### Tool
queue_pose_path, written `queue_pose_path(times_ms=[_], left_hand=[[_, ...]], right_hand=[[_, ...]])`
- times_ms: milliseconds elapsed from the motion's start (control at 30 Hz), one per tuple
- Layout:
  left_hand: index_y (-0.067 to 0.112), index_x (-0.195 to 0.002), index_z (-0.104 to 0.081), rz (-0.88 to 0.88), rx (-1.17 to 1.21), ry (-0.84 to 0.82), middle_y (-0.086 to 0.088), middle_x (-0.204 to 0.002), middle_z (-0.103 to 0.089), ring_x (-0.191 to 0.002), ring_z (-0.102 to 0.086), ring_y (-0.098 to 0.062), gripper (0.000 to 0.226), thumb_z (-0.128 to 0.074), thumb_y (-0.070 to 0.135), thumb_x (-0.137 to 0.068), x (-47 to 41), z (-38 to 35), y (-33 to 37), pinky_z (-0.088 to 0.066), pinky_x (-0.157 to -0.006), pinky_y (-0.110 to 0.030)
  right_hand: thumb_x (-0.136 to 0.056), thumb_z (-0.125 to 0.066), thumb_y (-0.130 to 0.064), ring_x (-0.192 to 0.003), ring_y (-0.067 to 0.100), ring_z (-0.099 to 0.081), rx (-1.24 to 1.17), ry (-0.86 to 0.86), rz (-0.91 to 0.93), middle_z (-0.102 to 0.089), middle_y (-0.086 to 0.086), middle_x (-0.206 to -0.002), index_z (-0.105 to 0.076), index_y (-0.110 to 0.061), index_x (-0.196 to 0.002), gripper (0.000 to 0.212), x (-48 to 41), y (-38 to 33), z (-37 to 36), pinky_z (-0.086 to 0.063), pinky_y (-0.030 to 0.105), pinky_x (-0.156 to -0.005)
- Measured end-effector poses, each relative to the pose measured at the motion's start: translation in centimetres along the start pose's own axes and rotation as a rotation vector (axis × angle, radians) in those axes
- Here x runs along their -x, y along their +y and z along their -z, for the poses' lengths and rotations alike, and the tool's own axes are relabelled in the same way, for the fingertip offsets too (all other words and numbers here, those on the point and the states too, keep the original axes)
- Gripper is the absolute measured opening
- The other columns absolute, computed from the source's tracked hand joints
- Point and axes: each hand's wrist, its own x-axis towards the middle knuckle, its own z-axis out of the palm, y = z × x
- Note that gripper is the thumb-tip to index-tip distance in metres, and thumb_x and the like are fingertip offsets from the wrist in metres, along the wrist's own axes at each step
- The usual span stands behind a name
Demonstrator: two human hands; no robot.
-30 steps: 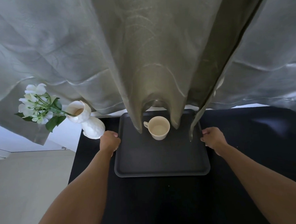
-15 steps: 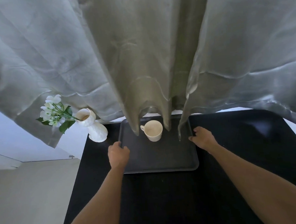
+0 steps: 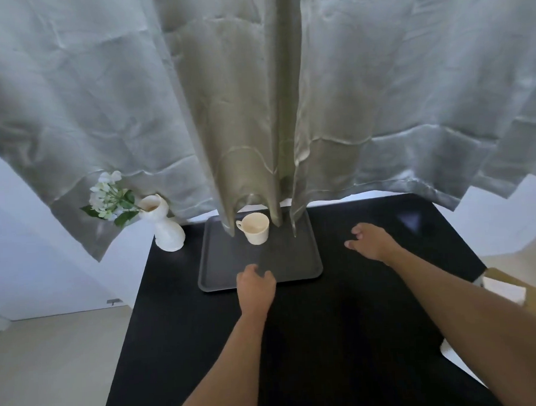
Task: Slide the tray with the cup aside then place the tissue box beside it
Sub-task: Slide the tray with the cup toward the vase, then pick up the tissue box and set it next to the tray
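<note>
A dark grey tray [image 3: 294,263] lies on the black table at the back, left of centre, with a cream cup [image 3: 255,228] standing near its far edge. My left hand [image 3: 255,285] hovers over the tray's front rim, fingers loosely curled, holding nothing. To the right of the tray, my right hand [image 3: 369,241] is over the bare tabletop with its fingers spread and empty. A brown box with white tissue [image 3: 507,286] shows past the table's right edge; I cannot tell what it rests on.
A white vase [image 3: 165,230] with white flowers [image 3: 109,197] stands at the table's back left corner, close to the tray. Grey curtains [image 3: 255,110] hang down over the tray's far edge. The black table [image 3: 329,339] stretches toward me and to the right.
Both hands have let go of the tray's sides. The left hand moved to the front rim, the right hand moved off to the right. The tray sits further left, nearer the vase.
</note>
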Motion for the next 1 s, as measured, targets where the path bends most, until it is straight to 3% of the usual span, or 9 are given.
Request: queue_pose_path(times_ms=[200,333,500,633,700,833,1000], left_hand=[[0.012,-0.14,-0.045,-0.023,0.04,-0.083,-0.01,-0.139,-0.051,-0.098,-0.055,-0.01,0.053,-0.06,0.027,-0.091,6.1,-2.8,1.2,-0.042,-0.078,-0.024],[0.015,-0.142,-0.041,-0.021,0.061,-0.133,-0.008,-0.138,-0.048,-0.071,-0.047,-0.001,0.056,-0.06,0.029,-0.091,9.9,-5.3,1.9,-0.038,-0.063,-0.018],[0.018,-0.144,-0.038,0.0,0.062,-0.197,-0.007,-0.14,-0.046,-0.085,-0.054,-0.006,0.059,-0.06,0.032,-0.091,13.9,-8.8,2.6,-0.045,-0.072,-0.023],[0.02,-0.144,-0.038,-0.004,0.06,-0.221,-0.005,-0.138,-0.048,-0.073,-0.048,-0.001,0.06,-0.061,0.031,-0.09,17.1,-12.5,3.3,-0.038,-0.061,-0.017],[0.02,-0.144,-0.038,0.006,0.07,-0.235,-0.005,-0.137,-0.049,-0.08,-0.051,-0.002,0.06,-0.062,0.03,-0.09,18.7,-14.5,3.5,-0.04,-0.066,-0.017],[0.02,-0.144,-0.038,0.053,0.083,-0.213,-0.005,-0.14,-0.048,-0.114,-0.055,-0.013,0.061,-0.063,0.03,-0.09,22.5,-19.4,4.4,-0.045,-0.084,-0.025],[0.021,-0.144,-0.037,0.145,0.109,-0.126,-0.004,-0.143,-0.047,-0.125,-0.051,-0.017,0.064,-0.065,0.032,-0.088,26.7,-25.3,5.9,-0.048,-0.096,-0.033]], right_hand=[[-0.09,-0.063,-0.034,-0.122,0.031,-0.055,0.062,0.053,0.012,-0.054,0.014,-0.139,-0.051,-0.008,-0.134,0.053,4.6,2.7,2.7,-0.042,0.038,-0.099],[-0.091,-0.063,-0.032,-0.12,0.031,-0.057,0.037,0.084,-0.011,-0.055,0.014,-0.138,-0.051,-0.009,-0.135,0.051,6.7,5.2,4.9,-0.044,0.039,-0.1],[-0.094,-0.057,-0.034,-0.127,0.033,-0.052,0.064,0.132,-0.021,-0.052,0.013,-0.142,-0.05,-0.009,-0.136,0.049,8.2,9.3,7.6,-0.041,0.038,-0.103],[-0.096,-0.054,-0.035,-0.129,0.033,-0.05,0.08,0.141,-0.039,-0.053,0.013,-0.142,-0.05,-0.009,-0.136,0.047,8.7,13.8,9.8,-0.037,0.038,-0.106],[-0.097,-0.053,-0.034,-0.129,0.033,-0.05,0.056,0.144,-0.043,-0.053,0.013,-0.143,-0.05,-0.009,-0.135,0.046,8.6,16.2,10.8,-0.037,0.039,-0.107],[-0.099,-0.047,-0.031,-0.133,0.031,-0.046,0.097,0.125,-0.039,-0.047,0.01,-0.148,-0.049,-0.011,-0.136,0.042,8.1,21.6,13.0,-0.034,0.038,-0.11],[-0.1,-0.046,-0.03,-0.13,0.031,-0.05,0.011,0.171,-0.027,-0.051,0.009,-0.145,-0.051,-0.011,-0.134,0.039,7.3,27.4,14.9,-0.035,0.04,-0.11]])
